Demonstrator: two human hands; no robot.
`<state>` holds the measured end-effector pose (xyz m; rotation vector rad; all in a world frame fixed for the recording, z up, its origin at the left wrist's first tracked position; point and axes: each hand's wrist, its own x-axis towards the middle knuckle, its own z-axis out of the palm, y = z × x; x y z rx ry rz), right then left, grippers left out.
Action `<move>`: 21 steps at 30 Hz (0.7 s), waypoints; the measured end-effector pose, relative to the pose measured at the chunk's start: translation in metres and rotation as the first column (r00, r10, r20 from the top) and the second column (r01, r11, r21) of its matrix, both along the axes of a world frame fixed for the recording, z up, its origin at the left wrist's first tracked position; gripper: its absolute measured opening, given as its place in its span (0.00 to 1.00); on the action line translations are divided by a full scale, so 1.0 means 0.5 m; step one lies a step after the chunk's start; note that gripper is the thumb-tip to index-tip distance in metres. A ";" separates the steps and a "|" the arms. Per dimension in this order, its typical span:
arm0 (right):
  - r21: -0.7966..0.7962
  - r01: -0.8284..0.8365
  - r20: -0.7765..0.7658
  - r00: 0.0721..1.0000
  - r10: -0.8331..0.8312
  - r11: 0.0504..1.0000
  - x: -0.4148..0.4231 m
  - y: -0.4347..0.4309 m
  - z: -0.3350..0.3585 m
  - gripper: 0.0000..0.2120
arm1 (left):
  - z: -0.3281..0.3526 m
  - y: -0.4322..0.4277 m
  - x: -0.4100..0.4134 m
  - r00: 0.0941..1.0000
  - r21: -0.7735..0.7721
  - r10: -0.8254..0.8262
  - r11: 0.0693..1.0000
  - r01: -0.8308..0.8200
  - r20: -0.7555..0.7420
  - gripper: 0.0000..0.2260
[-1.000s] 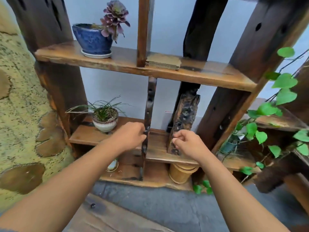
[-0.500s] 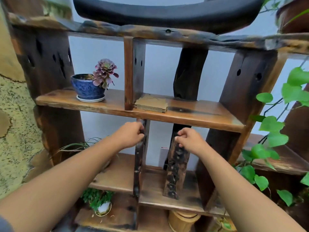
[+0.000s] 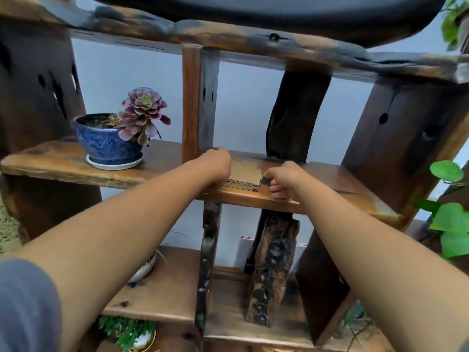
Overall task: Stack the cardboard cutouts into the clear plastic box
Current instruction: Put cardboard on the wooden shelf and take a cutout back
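Cutouts (image 3: 245,174): stacked on shelf (image 3: 317,196).
Left hand (image 3: 215,163): your fingers at stack's left edge, grip unclear.
Right hand (image 3: 284,179): your fingers curled at stack's right edge, grip unclear.

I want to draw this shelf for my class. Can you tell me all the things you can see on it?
cardboard cutouts: one stack, brown, middle shelf, between the hands
wooden shelf: one, dark brown, fills the view
succulent: one, purple, in the blue pot
blue pot: one, on a white saucer, middle shelf, left
grassy plant: one, white pot, lower shelf, mostly hidden
vine leaves: several, green, right edge
left hand: at the stack's left edge
right hand: at the stack's right edge
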<state>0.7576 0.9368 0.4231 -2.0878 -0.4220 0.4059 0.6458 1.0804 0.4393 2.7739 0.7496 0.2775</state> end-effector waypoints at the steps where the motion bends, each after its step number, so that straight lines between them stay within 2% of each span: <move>1: -0.024 0.020 0.005 1.000 -0.020 0.999 0.009 0.011 -0.002 0.10 | -0.005 0.002 0.013 0.999 0.026 0.010 1.000 -0.009 -0.030 0.18; 4: -0.101 0.065 0.070 0.996 -0.058 0.993 0.026 0.030 -0.010 0.08 | -0.028 0.007 0.050 0.994 0.120 0.020 0.993 -0.007 -0.105 0.16; 7: -0.120 0.035 0.095 0.995 -0.024 0.992 0.038 0.040 -0.015 0.07 | -0.045 0.008 0.074 0.990 0.175 0.090 0.982 -0.070 -0.109 0.18; 13: -0.108 0.028 0.062 0.998 -0.021 0.994 0.052 0.035 -0.017 0.09 | -0.043 0.019 0.089 0.993 0.009 0.112 0.994 -0.112 -0.043 0.20; 18: -0.159 0.039 0.106 0.994 -0.022 0.986 0.027 0.028 -0.013 0.10 | -0.040 0.019 0.063 0.984 -0.139 0.175 0.976 -0.167 0.042 0.24; 21: -0.097 0.059 -0.002 0.998 -0.060 0.994 0.017 0.022 -0.016 0.09 | -0.044 0.016 0.057 0.978 -0.235 0.179 0.960 -0.150 0.106 0.24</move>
